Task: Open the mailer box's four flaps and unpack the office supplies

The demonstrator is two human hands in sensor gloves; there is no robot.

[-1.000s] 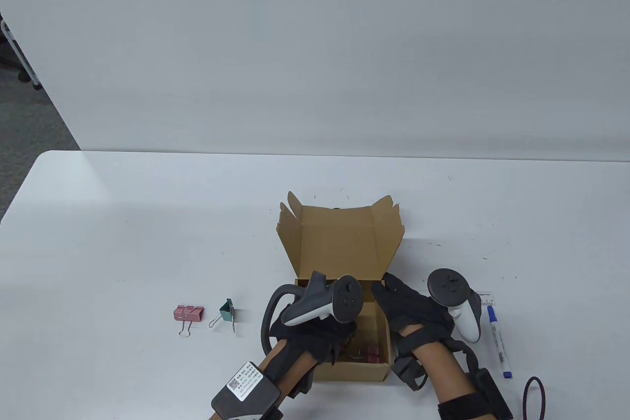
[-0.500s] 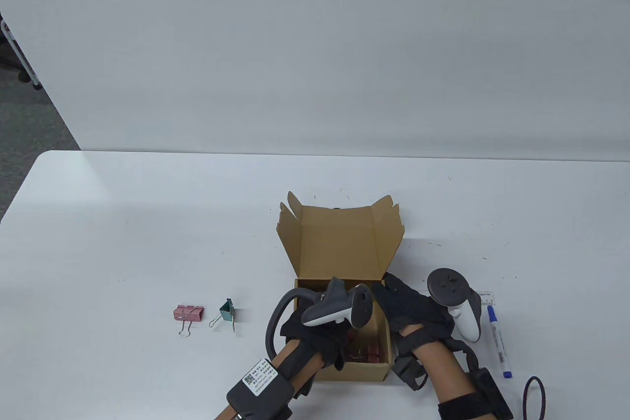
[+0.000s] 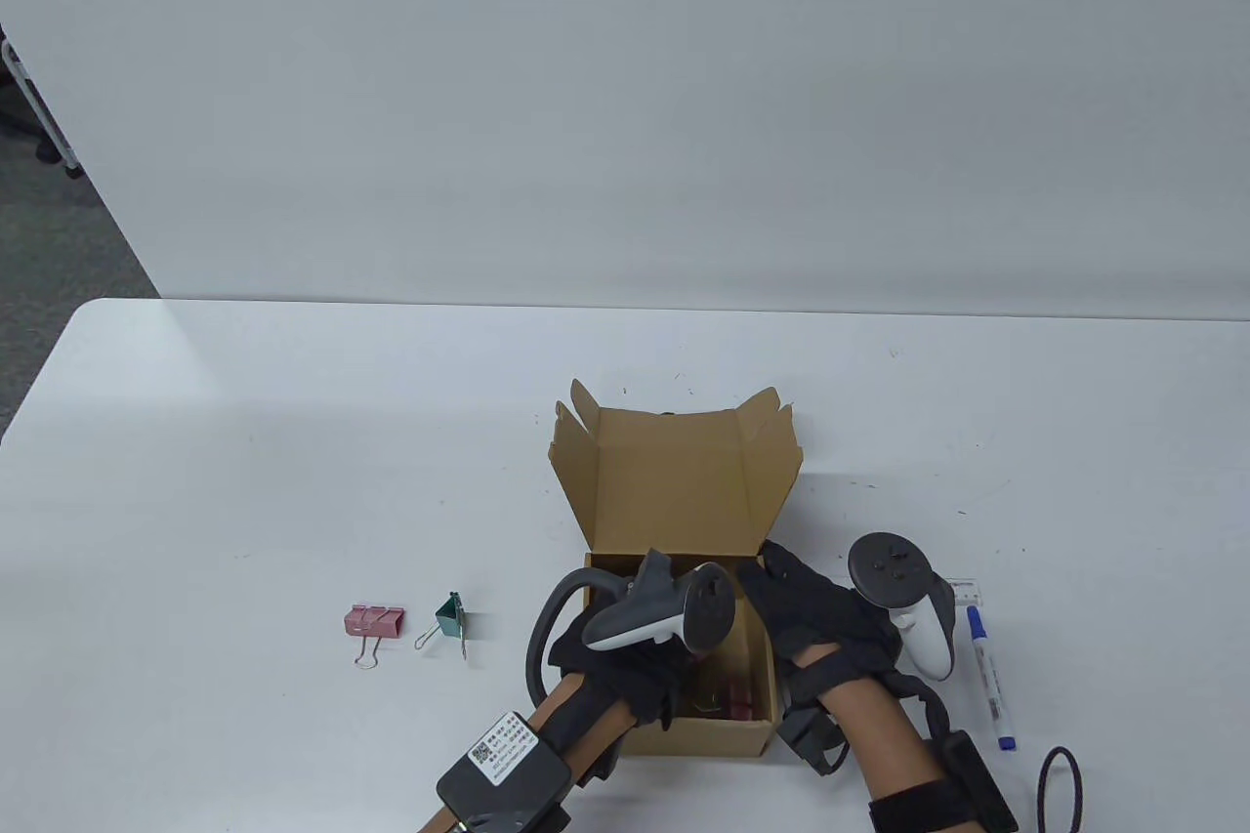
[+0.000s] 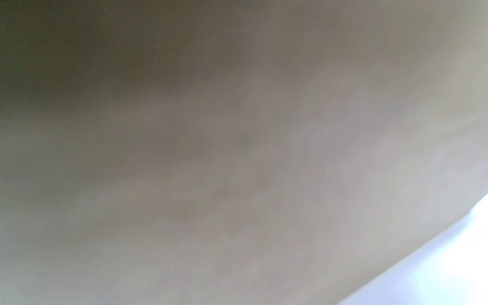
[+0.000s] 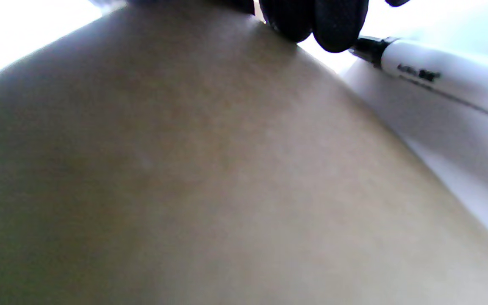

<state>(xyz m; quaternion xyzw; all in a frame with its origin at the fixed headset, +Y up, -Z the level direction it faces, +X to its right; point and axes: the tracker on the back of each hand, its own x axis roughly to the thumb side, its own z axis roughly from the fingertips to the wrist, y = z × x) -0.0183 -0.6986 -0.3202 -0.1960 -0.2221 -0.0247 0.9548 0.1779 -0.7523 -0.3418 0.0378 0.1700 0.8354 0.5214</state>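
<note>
Nearest the table's front edge, a dark cord loop [image 3: 1060, 786] lies at the far right, just beyond the right forearm. The left hand [image 3: 625, 672] reaches down into the mailer box [image 3: 684, 735] from its left front corner; its fingers are hidden below the tracker and the rim, so whether they hold anything cannot be told. The left wrist view shows only blurred brown cardboard, close up. Inside the box, red items [image 3: 739, 698] lie on the floor near the front wall — too small to identify.

The right hand [image 3: 815, 613] rests on the box's right wall, its fingers lying over the top edge; the right wrist view shows gloved fingertips [image 5: 316, 21] against the cardboard, wrapped over the edge, the hand gripping that wall. Just right of this hand a white marker with a blue cap [image 3: 989, 677] lies on the table [image 3: 293, 442], with a small clear item [image 3: 967, 587] at its far end.

Left of the box, well apart from it, a green binder clip [image 3: 449, 623] and a pink binder clip [image 3: 374, 623] sit side by side.

Farther back, the box's lid [image 3: 674, 481] stands open, its 2 side flaps spread outward.
</note>
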